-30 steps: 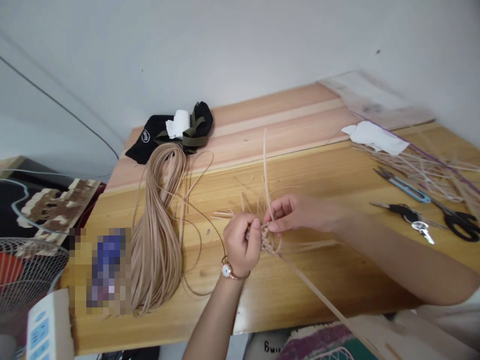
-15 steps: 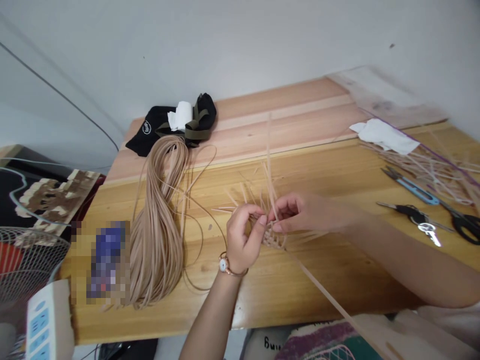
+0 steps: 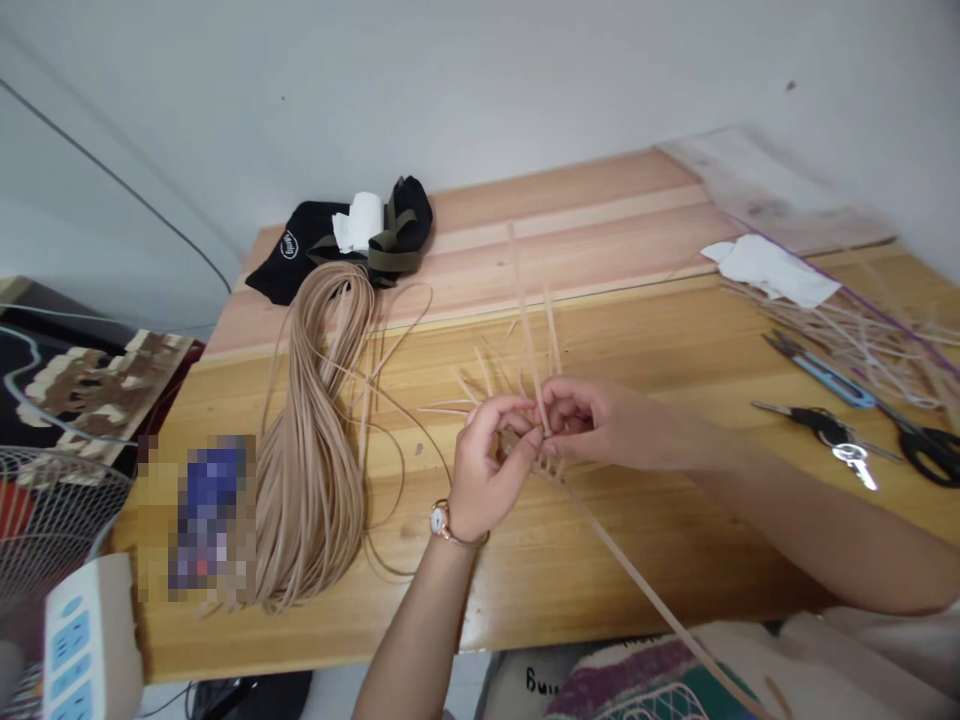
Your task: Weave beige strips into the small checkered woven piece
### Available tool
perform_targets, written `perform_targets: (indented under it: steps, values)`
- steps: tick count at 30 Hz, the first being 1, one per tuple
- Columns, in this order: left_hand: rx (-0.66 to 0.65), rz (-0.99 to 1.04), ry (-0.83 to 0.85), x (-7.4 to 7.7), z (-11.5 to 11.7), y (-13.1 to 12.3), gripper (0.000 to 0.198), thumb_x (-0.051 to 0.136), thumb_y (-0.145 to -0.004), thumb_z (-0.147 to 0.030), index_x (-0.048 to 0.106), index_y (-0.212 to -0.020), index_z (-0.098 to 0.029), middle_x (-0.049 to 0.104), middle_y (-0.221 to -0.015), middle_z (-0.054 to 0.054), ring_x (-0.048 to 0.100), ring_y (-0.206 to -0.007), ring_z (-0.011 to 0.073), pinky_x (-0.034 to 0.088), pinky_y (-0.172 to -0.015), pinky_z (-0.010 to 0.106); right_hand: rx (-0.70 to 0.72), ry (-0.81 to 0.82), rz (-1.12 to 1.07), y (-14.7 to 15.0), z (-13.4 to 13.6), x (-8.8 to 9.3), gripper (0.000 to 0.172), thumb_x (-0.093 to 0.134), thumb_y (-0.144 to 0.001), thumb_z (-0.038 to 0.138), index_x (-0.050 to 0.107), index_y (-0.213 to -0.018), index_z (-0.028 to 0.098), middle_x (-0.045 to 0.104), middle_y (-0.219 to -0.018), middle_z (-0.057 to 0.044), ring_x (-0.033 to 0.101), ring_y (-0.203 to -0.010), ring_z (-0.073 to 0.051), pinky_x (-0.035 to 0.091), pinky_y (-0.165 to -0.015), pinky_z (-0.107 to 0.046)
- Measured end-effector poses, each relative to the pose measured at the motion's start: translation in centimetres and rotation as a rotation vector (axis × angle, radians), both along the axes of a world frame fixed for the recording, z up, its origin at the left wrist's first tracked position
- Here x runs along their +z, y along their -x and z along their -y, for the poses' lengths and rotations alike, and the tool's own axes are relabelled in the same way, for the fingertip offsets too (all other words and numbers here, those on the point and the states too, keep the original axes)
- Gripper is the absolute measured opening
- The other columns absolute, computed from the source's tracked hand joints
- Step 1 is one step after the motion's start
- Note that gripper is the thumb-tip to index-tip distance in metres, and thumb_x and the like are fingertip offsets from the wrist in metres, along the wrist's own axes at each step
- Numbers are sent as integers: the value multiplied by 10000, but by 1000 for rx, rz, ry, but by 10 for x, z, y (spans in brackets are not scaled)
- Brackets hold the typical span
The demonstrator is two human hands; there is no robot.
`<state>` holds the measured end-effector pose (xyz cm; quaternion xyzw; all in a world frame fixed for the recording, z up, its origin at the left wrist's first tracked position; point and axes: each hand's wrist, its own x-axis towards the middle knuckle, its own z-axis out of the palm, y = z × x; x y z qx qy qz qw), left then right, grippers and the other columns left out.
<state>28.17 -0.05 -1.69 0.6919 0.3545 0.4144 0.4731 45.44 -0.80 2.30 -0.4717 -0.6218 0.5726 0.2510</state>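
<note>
A small woven piece of tan flat strips [image 3: 553, 466] is between my two hands, with strip ends fanning out behind it; the fingers hide much of it. My left hand [image 3: 489, 468], a watch on its wrist, is closed in a pinch on the piece's left side. Against its fingertips, my right hand [image 3: 596, 425] is closed, thumb and fingers pinching the base of a tall upright strip [image 3: 524, 315]. One long strip [image 3: 637, 578] runs from the woven piece down to the right, over my lap.
A big bundle of tan strips [image 3: 315, 450] lies left of my hands, near a black bag [image 3: 300, 245] and a tissue roll [image 3: 365, 220]. Rightward are snips [image 3: 825, 373], keys [image 3: 853, 455], scissors [image 3: 930, 450], loose strips [image 3: 877, 350] and tissue [image 3: 772, 270]. A power strip [image 3: 90, 630] stands front left.
The tall upright strip has shifted left and now leans left. My right fingers have come in against my left fingertips. The whole view has shifted slightly.
</note>
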Motion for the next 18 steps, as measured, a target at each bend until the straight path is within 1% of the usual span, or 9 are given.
perform_targets:
  steps: [2, 4, 7, 9, 13, 18]
  values:
    - [16, 6, 8, 1, 1, -1, 174, 558, -806, -205, 543, -979, -193, 612, -694, 1, 572, -675, 122, 442, -682, 272, 19, -15, 11, -1, 0, 0, 178, 627, -745, 267, 478, -761, 171, 484, -595, 63, 398, -506, -48, 311, -492, -186]
    - [36, 1, 7, 0, 1, -1, 163, 556, -784, -179, 540, -946, -190, 606, -688, 0, 565, -670, 121, 443, -680, 271, 37, -5, -5, -2, -1, -1, 196, 632, -757, 307, 495, -773, 167, 513, -621, 49, 442, -532, -58, 337, -509, -192]
    - [62, -31, -14, -1, 0, 0, 124, 557, -762, -170, 549, -884, -188, 605, -688, 2, 562, -678, 124, 445, -684, 270, 68, 27, -89, -4, -2, -4, 231, 583, -810, 378, 522, -805, 155, 592, -695, 2, 551, -639, -95, 423, -602, -225]
    - [78, -63, -34, -2, 0, 0, 77, 560, -765, -184, 560, -842, -187, 613, -701, 10, 567, -700, 131, 446, -690, 272, 74, 34, -129, -5, -3, -4, 240, 542, -841, 388, 531, -817, 149, 620, -728, -19, 590, -697, -113, 456, -664, -251]
    - [80, -121, -97, 0, -2, 1, 35, 556, -780, -204, 583, -781, -181, 631, -710, 18, 576, -706, 141, 443, -706, 289, 37, 9, -106, -6, -4, -1, 228, 540, -841, 374, 539, -823, 147, 621, -727, -21, 595, -692, -115, 463, -662, -253]
    - [6, -183, -190, 4, -5, 1, 52, 549, -793, -199, 599, -806, -190, 643, -772, 29, 572, -760, 158, 429, -746, 315, -6, -18, -30, -11, -6, 1, 205, 565, -810, 357, 551, -812, 153, 607, -705, -8, 569, -656, -108, 446, -618, -241]
